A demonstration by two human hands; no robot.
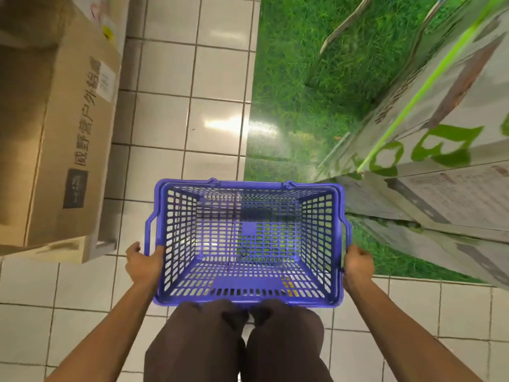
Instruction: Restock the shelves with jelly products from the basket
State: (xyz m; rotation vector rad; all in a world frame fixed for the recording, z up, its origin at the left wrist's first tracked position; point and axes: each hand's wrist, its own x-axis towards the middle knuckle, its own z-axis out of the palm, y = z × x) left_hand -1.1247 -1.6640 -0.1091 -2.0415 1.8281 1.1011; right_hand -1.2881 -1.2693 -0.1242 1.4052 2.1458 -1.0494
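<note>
A blue plastic shopping basket (pixel 316 224) is held in front of me above the tiled floor, and its mesh bottom holds nothing. My left hand (pixel 143 264) grips the rim at the basket's left side. My right hand (pixel 358 264) grips the rim at its right side. The basket's handles lie folded down along the rim. No jelly products or shelves are in view.
A large cardboard box (pixel 68 128) with printed characters stands at the left. Stacked white cartons (pixel 440 150) with green lettering rise at the right on a grass-print floor mat (pixel 289 78). White floor tiles (pixel 192 106) run between them. My legs show below the basket.
</note>
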